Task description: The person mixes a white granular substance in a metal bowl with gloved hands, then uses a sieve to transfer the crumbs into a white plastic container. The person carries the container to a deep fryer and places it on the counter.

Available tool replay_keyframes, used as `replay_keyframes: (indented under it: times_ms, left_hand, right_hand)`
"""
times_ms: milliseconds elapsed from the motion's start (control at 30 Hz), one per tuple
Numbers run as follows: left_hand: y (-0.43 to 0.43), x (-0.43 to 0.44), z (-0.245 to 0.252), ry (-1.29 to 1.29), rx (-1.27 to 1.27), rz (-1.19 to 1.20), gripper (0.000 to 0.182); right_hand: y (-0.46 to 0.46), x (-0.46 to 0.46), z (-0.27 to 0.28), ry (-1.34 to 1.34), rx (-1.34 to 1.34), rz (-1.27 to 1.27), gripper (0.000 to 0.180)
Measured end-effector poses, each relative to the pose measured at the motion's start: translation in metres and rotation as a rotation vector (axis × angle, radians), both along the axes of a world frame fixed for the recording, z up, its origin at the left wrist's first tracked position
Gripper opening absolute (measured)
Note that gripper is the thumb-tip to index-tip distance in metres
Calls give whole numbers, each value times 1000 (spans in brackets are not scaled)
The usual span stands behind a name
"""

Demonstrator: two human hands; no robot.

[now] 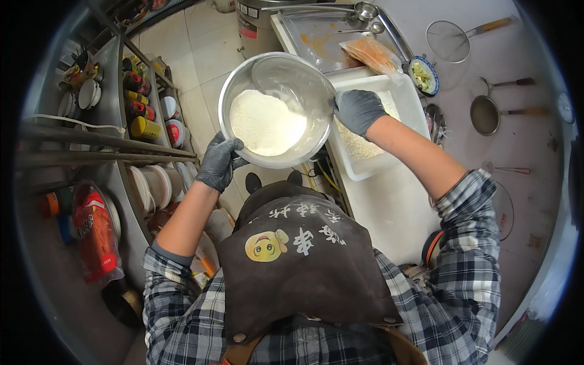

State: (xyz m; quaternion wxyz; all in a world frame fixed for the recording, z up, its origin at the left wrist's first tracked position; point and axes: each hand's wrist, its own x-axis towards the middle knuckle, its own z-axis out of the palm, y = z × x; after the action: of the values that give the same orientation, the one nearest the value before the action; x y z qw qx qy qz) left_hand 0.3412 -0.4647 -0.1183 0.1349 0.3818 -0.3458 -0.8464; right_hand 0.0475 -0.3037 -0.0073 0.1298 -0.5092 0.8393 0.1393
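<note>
A round stainless steel bowl (315, 109) is held up in front of me, tilted so that its inside shows. Pale yellowish-white powder (268, 123) lies heaped in it. My left hand (220, 160), in a dark grey glove, grips the rim at the lower left. On the opposite side, my right hand (358, 112), gloved the same way, holds the rim. Beneath my right hand, on the counter, is a white plastic tub (414, 102) with cream-coloured crumbs (360, 145) in it; the hand and forearm hide part of them.
Behind the tub sits a metal tray (301, 27) with a bagged orange food (372, 52) over its edge. A patterned bowl of chopped vegetables (422, 75) stands by the wall. Strainers (484, 115) hang there. Shelves with jars (146, 127) and lidded tubs (150, 185) line my left side.
</note>
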Motion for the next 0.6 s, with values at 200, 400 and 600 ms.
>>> replay_keyframes:
  times_ms: [200,400,600]
  left_hand:
    - [-4,7,2,-140,-49,-3,27]
    - [9,-3,37,-280,-216,-3,29]
    - [21,-30,92,-181,-414,93,34]
  right_hand:
    - [14,30,-55,-619,154,-244,53]
    - [16,70,-116,-1351,-186,-662,37]
    - [0,76,-80,-1800,-655,-661,31]
